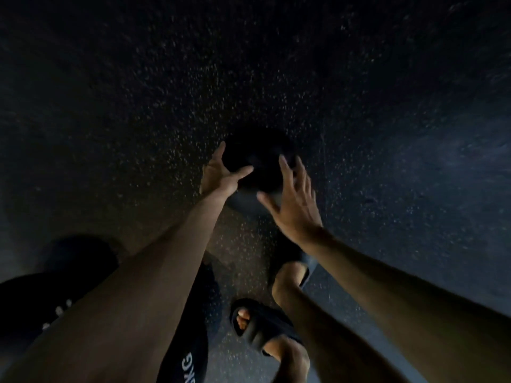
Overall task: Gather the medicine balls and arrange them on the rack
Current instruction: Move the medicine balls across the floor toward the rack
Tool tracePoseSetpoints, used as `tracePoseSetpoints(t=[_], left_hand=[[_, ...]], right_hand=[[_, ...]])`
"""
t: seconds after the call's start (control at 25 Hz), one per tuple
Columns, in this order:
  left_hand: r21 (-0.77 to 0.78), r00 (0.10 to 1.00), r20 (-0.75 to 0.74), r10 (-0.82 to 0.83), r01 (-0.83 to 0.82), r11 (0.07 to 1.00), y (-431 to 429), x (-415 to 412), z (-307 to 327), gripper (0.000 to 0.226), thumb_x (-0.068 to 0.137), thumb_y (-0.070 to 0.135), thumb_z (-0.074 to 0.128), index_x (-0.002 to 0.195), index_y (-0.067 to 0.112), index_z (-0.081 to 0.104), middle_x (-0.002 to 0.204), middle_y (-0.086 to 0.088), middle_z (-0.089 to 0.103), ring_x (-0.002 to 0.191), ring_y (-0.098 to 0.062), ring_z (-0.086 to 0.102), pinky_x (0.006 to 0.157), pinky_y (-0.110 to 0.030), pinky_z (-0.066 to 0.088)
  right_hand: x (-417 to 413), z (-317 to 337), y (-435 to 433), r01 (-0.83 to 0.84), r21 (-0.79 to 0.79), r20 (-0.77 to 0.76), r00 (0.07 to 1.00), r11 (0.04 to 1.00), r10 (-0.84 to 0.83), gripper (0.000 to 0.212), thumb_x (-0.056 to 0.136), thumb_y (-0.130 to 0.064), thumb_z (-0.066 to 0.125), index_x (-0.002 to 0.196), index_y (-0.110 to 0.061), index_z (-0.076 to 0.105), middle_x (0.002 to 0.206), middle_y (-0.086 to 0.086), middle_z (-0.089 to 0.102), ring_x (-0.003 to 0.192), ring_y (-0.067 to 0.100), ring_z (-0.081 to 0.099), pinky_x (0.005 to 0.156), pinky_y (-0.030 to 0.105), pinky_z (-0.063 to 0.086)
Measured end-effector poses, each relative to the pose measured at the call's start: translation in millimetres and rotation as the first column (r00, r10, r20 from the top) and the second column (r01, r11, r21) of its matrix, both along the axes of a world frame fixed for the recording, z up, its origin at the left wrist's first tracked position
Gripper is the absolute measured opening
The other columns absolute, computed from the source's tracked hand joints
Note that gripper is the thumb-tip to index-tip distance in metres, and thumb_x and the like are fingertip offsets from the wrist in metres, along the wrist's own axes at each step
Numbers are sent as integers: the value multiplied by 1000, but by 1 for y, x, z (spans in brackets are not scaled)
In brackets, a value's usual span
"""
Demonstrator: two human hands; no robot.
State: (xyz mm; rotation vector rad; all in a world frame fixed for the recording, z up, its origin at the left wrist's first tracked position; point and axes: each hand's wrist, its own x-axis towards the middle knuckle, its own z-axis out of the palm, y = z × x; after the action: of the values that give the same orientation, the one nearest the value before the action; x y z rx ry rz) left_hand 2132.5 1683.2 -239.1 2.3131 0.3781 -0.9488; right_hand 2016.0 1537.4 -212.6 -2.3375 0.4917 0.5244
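Head view, looking down in dim light: both bare hands reach toward a dark ball [258, 158] on the speckled floor [138, 120]. On the ball's left side, the left hand [218, 175] is spread wide, with fingers curved over the far left edge and thumb pointing across the near face; it seems to touch the surface, though the darkness makes contact hard to confirm. Splayed and loose, the right hand [294, 205] sits at the ball's near right side, fingertips overlapping its edge, thumb stretched toward the left hand. Neither grip has closed; both are released. Between the two palms the ball lies low against the floor. Closer to the camera, two feet in dark sandals [260, 327] stand on the floor.
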Motion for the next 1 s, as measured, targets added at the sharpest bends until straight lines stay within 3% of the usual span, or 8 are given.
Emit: tracePoseSetpoints(t=[0.08, 0.2, 0.4, 0.52, 0.64, 0.8, 0.88, 1.0], left_hand=[[-9, 989, 49, 138, -138, 990, -15, 23, -4, 81, 82, 57, 70, 150, 26, 39, 152, -6, 44, 138, -27, 44, 108, -33, 37], [-26, 961, 171, 215, -214, 976, -33, 42, 0, 70, 91, 61, 56, 146, 19, 46, 145, -10, 51, 133, -29, 49, 108, -34, 38], [-68, 959, 185, -214, 230, 971, -19, 21, 21, 102, 84, 68, 60, 159, 32, 0, 163, -17, 14, 148, -34, 19, 116, -51, 27], [26, 955, 177, -239, 238, 971, -34, 45, 19, 107, 84, 56, 67, 159, 32, -5, 154, -20, 27, 135, -40, 39, 104, -51, 41], [185, 973, 39, -229, 218, 958, -48, 101, 18, 102, 86, 54, 68, 158, 34, 0, 149, -22, 38, 124, -44, 52, 97, -50, 46], [117, 990, -65, -122, 129, 985, -44, 170, 7, 95, 83, 48, 75, 156, 33, 17, 153, -15, 38, 136, -36, 44, 112, -48, 39], [102, 992, -92, -84, 93, 990, -46, 197, 1, 88, 79, 52, 76, 150, 32, 30, 150, -11, 43, 134, -34, 46, 109, -43, 41], [58, 1000, 16, -6, 5, 998, -46, 229, -1, 75, 84, 65, 62, 143, 23, 42, 141, -12, 52, 128, -34, 51, 96, -35, 42]], right_hand=[[6, -10, -1, 11, 25, -37, 999, 1000, -10, 103, 88, -71, 52, 157, -36, -15, 167, 12, -12, 154, 35, 4, 120, 57, 23], [56, -17, -6, 123, 60, -88, 989, 991, -118, 104, 87, -66, 58, 154, -44, -18, 167, 10, -10, 152, 41, 6, 117, 59, 24], [155, -24, -47, 112, -5, -292, 950, 994, -109, 96, 90, -71, 47, 156, -39, -14, 166, 14, 8, 144, 48, 22, 111, 61, 32], [207, -22, -60, 208, 29, -403, 898, 978, -179, 88, 93, -76, 28, 159, -32, -9, 165, 17, 12, 145, 48, 20, 113, 58, 27], [209, -9, -51, 230, 104, -332, 925, 968, -184, 82, 98, -68, 26, 159, -27, -10, 165, 22, -2, 151, 44, 5, 120, 55, 16], [175, 6, -28, -22, 4, -76, 997, 1000, 22, 98, 96, -55, 54, 158, -25, -16, 165, 19, -18, 153, 37, -13, 124, 54, 9], [192, -1, -28, -9, -10, -114, 993, 1000, 8, 103, 94, -49, 60, 157, -27, -18, 164, 18, -22, 152, 39, -16, 124, 57, 8], [264, -11, -42, 72, 12, -211, 975, 997, -68, 98, 95, -51, 57, 156, -35, -18, 166, 14, -17, 152, 42, -12, 122, 59, 12]])
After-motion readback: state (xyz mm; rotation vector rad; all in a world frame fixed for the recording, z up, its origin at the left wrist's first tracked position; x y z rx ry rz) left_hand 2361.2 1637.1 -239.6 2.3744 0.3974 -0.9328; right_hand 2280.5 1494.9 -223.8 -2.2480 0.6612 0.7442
